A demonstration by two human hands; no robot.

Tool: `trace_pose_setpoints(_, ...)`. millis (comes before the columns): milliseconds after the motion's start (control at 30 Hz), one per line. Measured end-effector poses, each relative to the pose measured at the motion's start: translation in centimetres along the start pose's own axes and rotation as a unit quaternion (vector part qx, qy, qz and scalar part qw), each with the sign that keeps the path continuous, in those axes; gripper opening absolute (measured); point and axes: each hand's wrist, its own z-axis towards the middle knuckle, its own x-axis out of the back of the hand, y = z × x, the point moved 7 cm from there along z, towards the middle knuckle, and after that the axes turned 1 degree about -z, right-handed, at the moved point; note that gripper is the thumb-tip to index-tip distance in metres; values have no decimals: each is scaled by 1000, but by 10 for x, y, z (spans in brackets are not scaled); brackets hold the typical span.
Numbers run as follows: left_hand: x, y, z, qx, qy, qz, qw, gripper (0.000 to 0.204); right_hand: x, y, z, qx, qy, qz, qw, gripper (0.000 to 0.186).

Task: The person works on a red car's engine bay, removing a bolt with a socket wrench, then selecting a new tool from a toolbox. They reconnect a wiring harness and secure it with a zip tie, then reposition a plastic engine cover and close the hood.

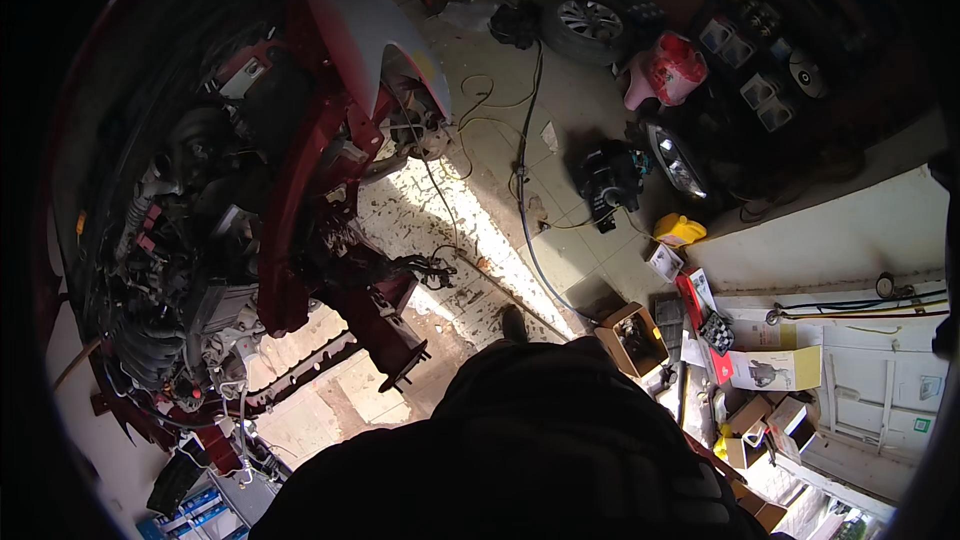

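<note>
Hands: neither of the person's hands shows in the head view, so their grip cannot be told (open, clenched or grasping).
Person: a dark padded jacket fills the lower middle, with the tip of a dark shoe on the floor just above it.
Car: a red car with its front stripped stands at the left, its engine bay open and crowded with hoses and wiring; a grey fender sits above the bare wheel hub.
Floor: a tiled floor with a sunlit patch, crossed by a black hose.
Nearby: an open cardboard box of small parts lies just right of the shoe, a yellow container farther up, a headlamp unit beside a pink plastic seat.
Far end: a loose wheel lies at the top.
</note>
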Motion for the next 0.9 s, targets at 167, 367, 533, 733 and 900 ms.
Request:
trace_pose_setpoints(167, 18, 67, -4, -14, 41, -56, 998, 50, 25, -100, 67, 28, -48, -10, 998, 23)
trace_pose_setpoints(367, -15, 104, 3, 7, 68, -144, 987, 48, 49, -180, 168, 69, -130, -84, 986, 20)
trace_pose_setpoints(533, -61, 167, 19, 4, 83, -201, 976, 46, 113, -253, 280, 104, -166, -115, 974, 17)
trace_pose_setpoints(733, -22, 329, 19, 60, 78, -37, 994, 38, 260, -310, 425, 51, -151, -112, 981, 15)
trace_pose_setpoints(900, 82, 500, -117, -121, 227, 69, 964, 42, 328, -366, 482, 26, -145, -143, 979, 14)
